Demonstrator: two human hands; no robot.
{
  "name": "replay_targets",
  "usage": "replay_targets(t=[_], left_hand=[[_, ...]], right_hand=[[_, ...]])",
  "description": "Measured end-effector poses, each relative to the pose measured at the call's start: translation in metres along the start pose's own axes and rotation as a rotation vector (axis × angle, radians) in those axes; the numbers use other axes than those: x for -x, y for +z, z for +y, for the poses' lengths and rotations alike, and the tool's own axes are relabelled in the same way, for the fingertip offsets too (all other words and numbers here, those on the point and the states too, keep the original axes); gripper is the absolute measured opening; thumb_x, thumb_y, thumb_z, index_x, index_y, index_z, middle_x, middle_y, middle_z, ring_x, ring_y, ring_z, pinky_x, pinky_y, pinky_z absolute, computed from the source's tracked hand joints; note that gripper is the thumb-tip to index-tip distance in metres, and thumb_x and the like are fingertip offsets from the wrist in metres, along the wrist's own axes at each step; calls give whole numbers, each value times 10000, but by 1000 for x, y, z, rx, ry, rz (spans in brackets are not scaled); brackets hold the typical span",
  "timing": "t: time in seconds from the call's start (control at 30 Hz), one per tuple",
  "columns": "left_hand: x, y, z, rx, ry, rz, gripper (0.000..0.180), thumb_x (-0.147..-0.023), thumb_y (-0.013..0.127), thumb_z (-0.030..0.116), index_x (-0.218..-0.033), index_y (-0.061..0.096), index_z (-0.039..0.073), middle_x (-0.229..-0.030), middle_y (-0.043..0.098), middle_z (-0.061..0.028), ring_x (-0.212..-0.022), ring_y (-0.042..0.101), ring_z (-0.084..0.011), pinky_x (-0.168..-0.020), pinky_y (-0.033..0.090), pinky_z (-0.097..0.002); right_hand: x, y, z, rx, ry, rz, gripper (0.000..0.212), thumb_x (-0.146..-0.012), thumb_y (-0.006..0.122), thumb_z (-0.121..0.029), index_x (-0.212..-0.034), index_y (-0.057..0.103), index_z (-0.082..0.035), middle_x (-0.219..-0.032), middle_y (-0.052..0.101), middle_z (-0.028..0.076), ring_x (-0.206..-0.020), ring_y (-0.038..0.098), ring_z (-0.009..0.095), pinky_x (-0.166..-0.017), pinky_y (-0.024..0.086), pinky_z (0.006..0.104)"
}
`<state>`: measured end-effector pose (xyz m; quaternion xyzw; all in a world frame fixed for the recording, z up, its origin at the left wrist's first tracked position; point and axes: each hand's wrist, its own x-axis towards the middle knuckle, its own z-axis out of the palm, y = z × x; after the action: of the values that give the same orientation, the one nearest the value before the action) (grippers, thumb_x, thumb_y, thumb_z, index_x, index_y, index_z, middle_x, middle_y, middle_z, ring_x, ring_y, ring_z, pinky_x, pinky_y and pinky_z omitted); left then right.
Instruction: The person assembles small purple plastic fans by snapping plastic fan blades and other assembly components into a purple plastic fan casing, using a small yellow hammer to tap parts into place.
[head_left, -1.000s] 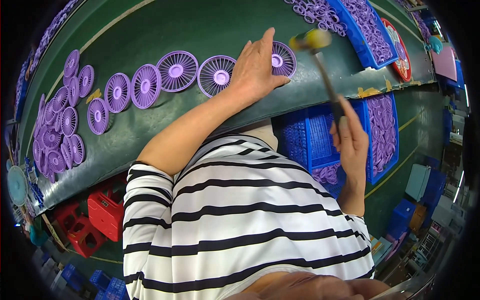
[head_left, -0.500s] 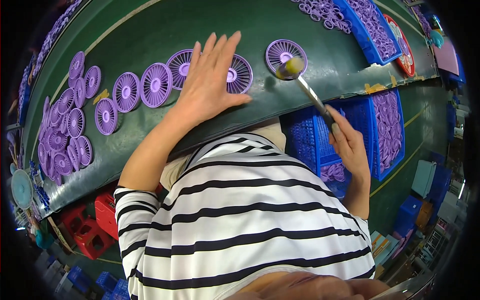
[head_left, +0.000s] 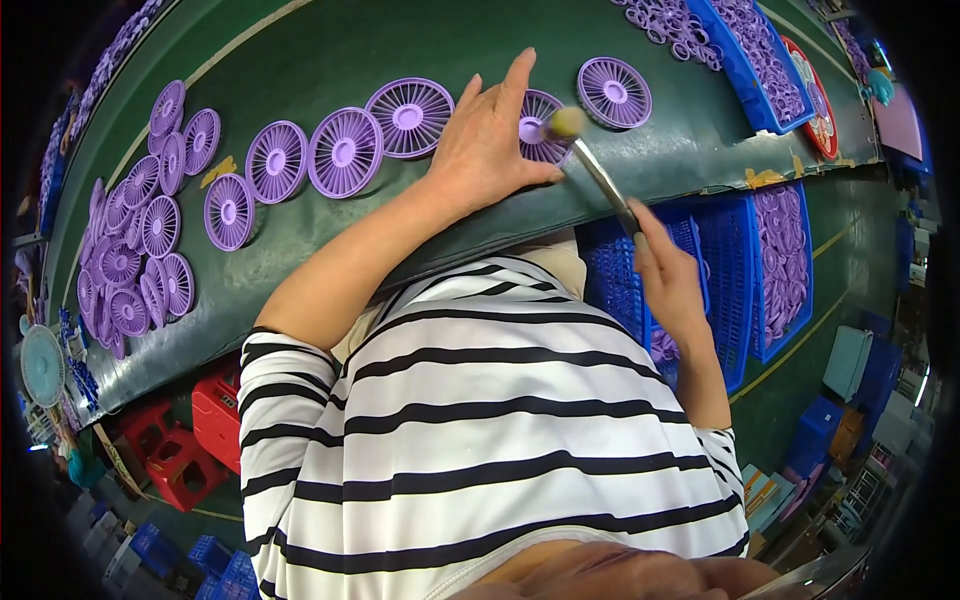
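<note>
Since the earlier frame, the left hand [head_left: 488, 145] has shifted rightward, off the two discs it lay across, and the hammer [head_left: 602, 178] has gone from the outermost disc [head_left: 614, 92] to the one beside that hand. This purple spoked disc [head_left: 530, 130] lies on the table [head_left: 520, 35], partly hidden behind the left hand, with the hammer's blurred head over its far side. The left hand's forefinger and thumb are spread wide about the disc; whether they press on it cannot be told. The right hand [head_left: 665, 265] is closed round the hammer's handle. Another disc [head_left: 410, 117] lies just left of the left hand.

The purple spoked disc looks like moulded plastic: probably light, fairly stiff at the rim, weaker along its thin spokes, and apt to slide on the smooth tabletop. The outer rim seems the best hold, fingers opposed across it; the solid hub should bear pressure better than the spokes.
</note>
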<state>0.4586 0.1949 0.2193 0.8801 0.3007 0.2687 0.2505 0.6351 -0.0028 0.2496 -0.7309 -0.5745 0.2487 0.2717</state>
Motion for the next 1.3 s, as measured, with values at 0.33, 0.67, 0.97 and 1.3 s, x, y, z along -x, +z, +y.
replay_targets(t=[0.33, 0.67, 0.97, 1.3], left_hand=[[1, -6, 2, 136, -101, -33, 1220, -575, 855, 312, -1457, 52, 52, -1253, 523, -193, -1190, 467, -389, -1076, 330, -426], [29, -91, -49, -377, -58, -5, 1046, -617, 824, 317, -1429, 225, 38, -1259, 504, -225, -1228, 418, -409, -1094, 214, -537], [26, -58, -35, -94, -55, -26, 1065, -623, 822, 276, -1436, 172, 54, -1109, 586, -197, -1039, 572, -333, -1086, 255, -527], [28, -57, -40, -15, -134, -25, 1129, -611, 830, 330, -1450, 125, 58, -1167, 575, -226, -1095, 556, -343, -1104, 217, -522]], right_hand=[[-29, 14, -14, -17, -4, -9, 369, -930, 488, -87, -1298, 492, -106, -1137, 566, 244, -1004, 527, 437, -787, 486, 429], [-6, 1, -19, -152, 38, -266, 387, -918, 504, -63, -1304, 510, -92, -782, 605, 141, -564, 514, 162, -576, 441, 262], [-23, 0, -43, -446, -195, 149, 380, -948, 502, -117, -1311, 487, -7, -762, 584, 34, -620, 502, 93, -565, 429, 239], [-46, 24, -51, -71, -281, 71, 368, -922, 507, -84, -1290, 511, -112, -1031, 618, 238, -698, 618, 349, -674, 507, 350]])
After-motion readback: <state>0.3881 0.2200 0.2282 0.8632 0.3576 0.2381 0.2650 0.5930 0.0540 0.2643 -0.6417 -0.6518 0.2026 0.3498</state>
